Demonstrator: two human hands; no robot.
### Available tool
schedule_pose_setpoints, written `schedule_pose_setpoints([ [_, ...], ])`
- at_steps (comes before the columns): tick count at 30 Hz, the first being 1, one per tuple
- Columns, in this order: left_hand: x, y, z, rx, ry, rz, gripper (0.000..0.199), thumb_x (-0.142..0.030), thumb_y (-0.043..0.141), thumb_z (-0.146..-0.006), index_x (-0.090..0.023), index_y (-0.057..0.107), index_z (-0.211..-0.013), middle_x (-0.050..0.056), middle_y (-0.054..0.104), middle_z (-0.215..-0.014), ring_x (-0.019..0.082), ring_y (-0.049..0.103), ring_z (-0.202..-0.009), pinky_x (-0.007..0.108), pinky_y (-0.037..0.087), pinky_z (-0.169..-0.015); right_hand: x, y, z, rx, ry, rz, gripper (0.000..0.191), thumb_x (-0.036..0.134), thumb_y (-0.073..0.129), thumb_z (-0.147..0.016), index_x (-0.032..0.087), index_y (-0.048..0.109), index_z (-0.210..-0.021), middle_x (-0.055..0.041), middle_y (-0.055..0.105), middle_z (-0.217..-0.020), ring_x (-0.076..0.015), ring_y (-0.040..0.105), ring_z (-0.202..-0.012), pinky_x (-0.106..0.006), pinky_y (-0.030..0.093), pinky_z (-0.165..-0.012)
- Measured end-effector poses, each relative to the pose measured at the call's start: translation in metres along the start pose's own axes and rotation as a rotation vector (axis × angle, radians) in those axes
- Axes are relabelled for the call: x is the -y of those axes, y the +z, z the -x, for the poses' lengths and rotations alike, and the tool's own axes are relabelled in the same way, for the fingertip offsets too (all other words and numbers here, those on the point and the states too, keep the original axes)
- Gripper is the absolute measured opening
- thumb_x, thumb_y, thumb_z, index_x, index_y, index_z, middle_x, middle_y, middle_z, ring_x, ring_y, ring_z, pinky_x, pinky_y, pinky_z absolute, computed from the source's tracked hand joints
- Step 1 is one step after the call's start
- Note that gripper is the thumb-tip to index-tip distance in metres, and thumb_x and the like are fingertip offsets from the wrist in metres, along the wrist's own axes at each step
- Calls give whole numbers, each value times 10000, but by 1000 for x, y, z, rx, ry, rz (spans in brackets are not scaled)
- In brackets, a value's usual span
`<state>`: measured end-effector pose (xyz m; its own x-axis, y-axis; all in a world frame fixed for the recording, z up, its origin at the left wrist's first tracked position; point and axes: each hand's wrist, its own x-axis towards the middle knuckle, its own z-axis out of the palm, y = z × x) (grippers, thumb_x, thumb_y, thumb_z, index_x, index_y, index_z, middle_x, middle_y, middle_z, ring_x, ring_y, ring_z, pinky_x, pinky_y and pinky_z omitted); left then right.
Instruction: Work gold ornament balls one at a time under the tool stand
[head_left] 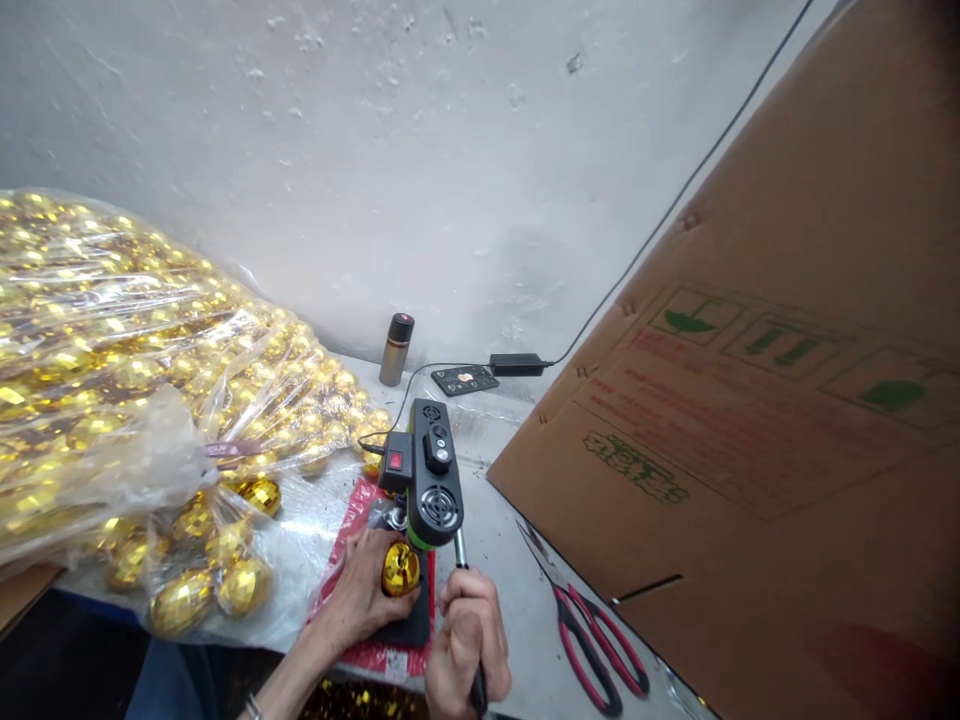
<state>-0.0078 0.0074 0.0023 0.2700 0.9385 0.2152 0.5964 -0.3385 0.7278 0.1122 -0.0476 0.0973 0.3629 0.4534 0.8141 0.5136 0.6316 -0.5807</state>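
A small gold faceted ball [400,569] is gripped between the thumb and fingers of my left hand [367,585], just below the front end of a black machine [437,470] with round vents and a red switch. My right hand [471,640] is closed around the black handle of a metal lever [460,550] at the machine's right side. The machine stands on a black base over a red plastic sheet [375,655].
A clear bag of gold balls [150,330] fills the left side. Behind are a spray can [396,349], a phone [465,379] and a black adapter [517,364]. Red-handled scissors [600,640] lie right, beside a large cardboard box [750,400].
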Motion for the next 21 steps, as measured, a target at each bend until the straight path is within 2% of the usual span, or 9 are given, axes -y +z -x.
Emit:
schedule_pose_setpoints([
  [7,-1,1,-1,-29,-20,4,414,-283,814,-713,-240,665,-1097,50,696,-1015,326,654,-1001,472,482,-963,-1,1,1,-14,0,-9,389,236,405,-1127,240,537,-761,37,569,-742,-131,539,-652,-315,457,-745],
  [13,-3,1,-2,-13,-47,9,411,-285,816,-703,-241,677,-1088,48,699,-1001,326,660,-988,475,483,-964,0,3,-1,-27,-8,8,406,232,389,-1130,243,501,-739,55,560,-719,-124,525,-628,-329,482,-872],
  [18,-3,-1,-3,16,-49,14,382,-314,790,-732,-236,673,-1088,68,716,-1037,331,661,-1002,501,482,-984,-4,6,0,-45,26,-25,425,244,381,-1133,242,468,-717,55,544,-703,-122,518,-615,-310,461,-788],
  [21,-3,-2,-3,32,-47,17,372,-312,776,-736,-236,676,-1086,75,724,-1058,338,668,-1018,514,483,-993,-10,8,3,-78,-34,-26,429,241,392,-1128,244,463,-704,57,536,-680,-124,505,-588,-312,456,-764],
])
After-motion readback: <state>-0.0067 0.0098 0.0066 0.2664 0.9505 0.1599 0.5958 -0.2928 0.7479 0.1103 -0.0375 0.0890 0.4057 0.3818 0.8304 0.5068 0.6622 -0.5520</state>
